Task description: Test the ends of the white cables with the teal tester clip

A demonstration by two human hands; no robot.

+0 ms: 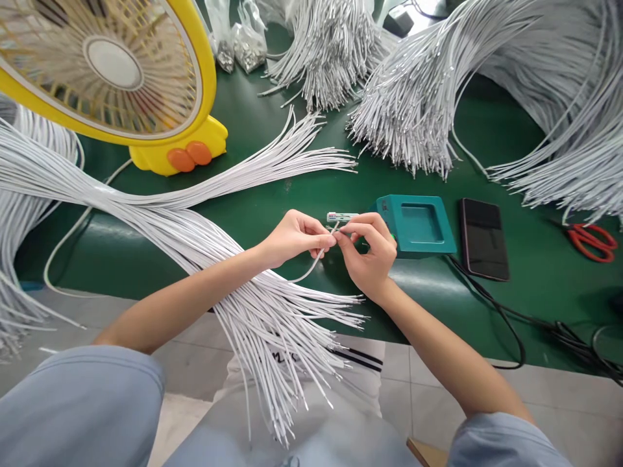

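Note:
My left hand [298, 238] pinches a single white cable [311, 267] near its end, fingers closed on it. My right hand [370, 250] is closed too, its fingertips meeting the left hand's at the cable's tip, just below a small clear connector plug [341, 216]. Whether the plug is on the cable or lying on the table I cannot tell. Both hands hover over the green table [263, 214], right beside a teal box-shaped device [417, 225]. A big bundle of white cables [204, 246] runs under my left forearm and fans out over the table edge.
A yellow desk fan [114, 78] stands at the back left. More white cable bundles [413, 110] lie across the back and right. A black phone [483, 238] sits right of the teal device, red scissors [592, 240] at the far right, black cords [511, 318] along the front edge.

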